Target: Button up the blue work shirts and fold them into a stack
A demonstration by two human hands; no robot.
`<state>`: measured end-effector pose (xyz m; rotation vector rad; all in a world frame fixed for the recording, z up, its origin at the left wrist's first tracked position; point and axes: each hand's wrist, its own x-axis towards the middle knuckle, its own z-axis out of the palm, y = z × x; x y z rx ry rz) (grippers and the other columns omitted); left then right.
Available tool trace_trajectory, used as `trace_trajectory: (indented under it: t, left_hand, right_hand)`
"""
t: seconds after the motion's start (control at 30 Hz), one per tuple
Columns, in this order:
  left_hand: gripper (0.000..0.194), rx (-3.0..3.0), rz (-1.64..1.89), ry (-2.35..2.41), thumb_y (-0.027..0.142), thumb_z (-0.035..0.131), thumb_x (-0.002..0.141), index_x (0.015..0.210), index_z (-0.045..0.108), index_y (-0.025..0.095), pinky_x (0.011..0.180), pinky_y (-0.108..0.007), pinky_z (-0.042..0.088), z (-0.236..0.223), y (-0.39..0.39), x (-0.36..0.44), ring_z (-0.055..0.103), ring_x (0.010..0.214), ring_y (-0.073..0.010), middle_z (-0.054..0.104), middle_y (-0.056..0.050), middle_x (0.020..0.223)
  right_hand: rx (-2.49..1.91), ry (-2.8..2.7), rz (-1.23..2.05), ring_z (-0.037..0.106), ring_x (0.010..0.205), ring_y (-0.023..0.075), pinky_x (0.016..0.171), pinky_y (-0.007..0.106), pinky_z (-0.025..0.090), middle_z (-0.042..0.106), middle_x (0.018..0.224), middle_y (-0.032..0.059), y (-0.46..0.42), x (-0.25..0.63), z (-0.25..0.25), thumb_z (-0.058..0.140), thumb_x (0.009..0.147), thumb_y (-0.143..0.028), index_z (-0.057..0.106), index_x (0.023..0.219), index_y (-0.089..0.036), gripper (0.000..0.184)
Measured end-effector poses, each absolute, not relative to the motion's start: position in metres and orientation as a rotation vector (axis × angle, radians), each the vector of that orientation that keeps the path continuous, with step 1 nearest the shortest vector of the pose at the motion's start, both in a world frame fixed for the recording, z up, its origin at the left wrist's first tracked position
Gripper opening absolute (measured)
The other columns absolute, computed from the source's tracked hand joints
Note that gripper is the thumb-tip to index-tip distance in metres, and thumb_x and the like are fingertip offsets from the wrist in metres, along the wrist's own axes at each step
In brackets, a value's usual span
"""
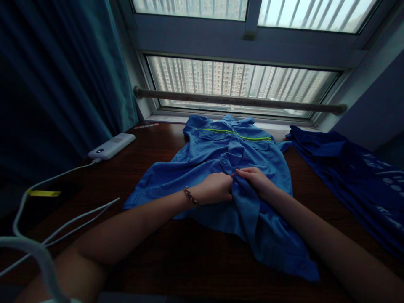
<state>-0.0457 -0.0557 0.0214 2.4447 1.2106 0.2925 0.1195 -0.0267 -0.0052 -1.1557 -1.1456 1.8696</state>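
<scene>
A blue work shirt with a yellow-green stripe across its chest lies spread on the dark wooden table, collar toward the window. My left hand, a beaded bracelet at its wrist, is closed on the shirt's front placket. Close beside it, my right hand pinches the same front edge between thumb and fingers. The fabric bunches up between the two hands. Whether a button sits under the fingertips is hidden. One sleeve stretches out to the left, and another part of the shirt hangs in folds toward me at the lower right.
At the right lies a darker blue folded garment with white print. A white power bank with a plugged-in white cable is at the left, near the curtain. A metal rail crosses before the window.
</scene>
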Motion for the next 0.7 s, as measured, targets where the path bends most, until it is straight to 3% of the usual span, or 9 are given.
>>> trace_trajectory:
  t: [0.1, 0.23, 0.3, 0.47, 0.7]
  left_hand:
    - [0.009, 2.473, 0.32, 1.278, 0.022, 0.059, 0.062, 0.056, 0.053, 0.017, 0.056, -0.028, 0.036, 0.021, -0.057, -0.046, 0.051, 0.054, -0.0177, 0.053, -0.003, 0.057]
    - [0.009, 2.355, 0.397, 1.383, 0.021, 0.057, 0.065, 0.057, 0.056, 0.017, 0.056, -0.025, 0.036, 0.028, -0.051, -0.048, 0.051, 0.056, -0.0152, 0.054, -0.002, 0.056]
    - [0.009, 2.286, 0.505, 1.393, 0.021, 0.056, 0.067, 0.06, 0.059, 0.016, 0.054, -0.024, 0.036, 0.033, -0.048, -0.049, 0.052, 0.056, -0.0142, 0.057, -0.002, 0.057]
    - [0.01, 1.936, 0.558, 1.22, 0.022, 0.058, 0.068, 0.065, 0.062, 0.014, 0.048, -0.023, 0.039, 0.038, -0.04, -0.05, 0.053, 0.05, -0.0129, 0.059, -0.002, 0.054]
    - [0.012, 1.466, 0.538, 1.08, 0.009, 0.066, 0.056, 0.068, 0.064, 0.012, 0.06, -0.027, 0.049, 0.042, -0.034, -0.057, 0.06, 0.056, -0.0137, 0.062, -0.001, 0.059]
  right_hand:
    - [-1.159, -1.193, 1.848, 0.051, 0.043, 0.0097, 0.043, 0.02, 0.038, 0.058, 0.051, 0.0002, -0.025, 0.12, -0.008, 0.068, 0.062, -0.037, 0.065, 0.07, -0.014, 0.024]
    - [-1.155, -1.483, 1.656, 0.032, 0.033, 0.0039, 0.034, 0.018, 0.02, 0.043, 0.037, -0.006, -0.026, 0.12, -0.011, 0.065, 0.064, -0.044, 0.061, 0.06, -0.014, 0.03]
    - [-1.137, -1.569, 1.573, 0.031, 0.033, 0.0037, 0.034, 0.018, 0.017, 0.041, 0.037, -0.0063, -0.026, 0.119, -0.01, 0.063, 0.065, -0.045, 0.059, 0.056, -0.014, 0.033]
    - [-1.126, -1.568, 1.497, 0.034, 0.036, 0.0043, 0.037, 0.019, 0.019, 0.042, 0.04, -0.0061, -0.027, 0.12, -0.006, 0.062, 0.066, -0.043, 0.057, 0.056, -0.015, 0.03]
    - [-1.051, -1.515, 1.549, 0.043, 0.045, 0.0051, 0.043, 0.018, 0.03, 0.055, 0.055, -0.0033, -0.029, 0.118, -0.001, 0.067, 0.062, -0.036, 0.063, 0.065, -0.015, 0.021]
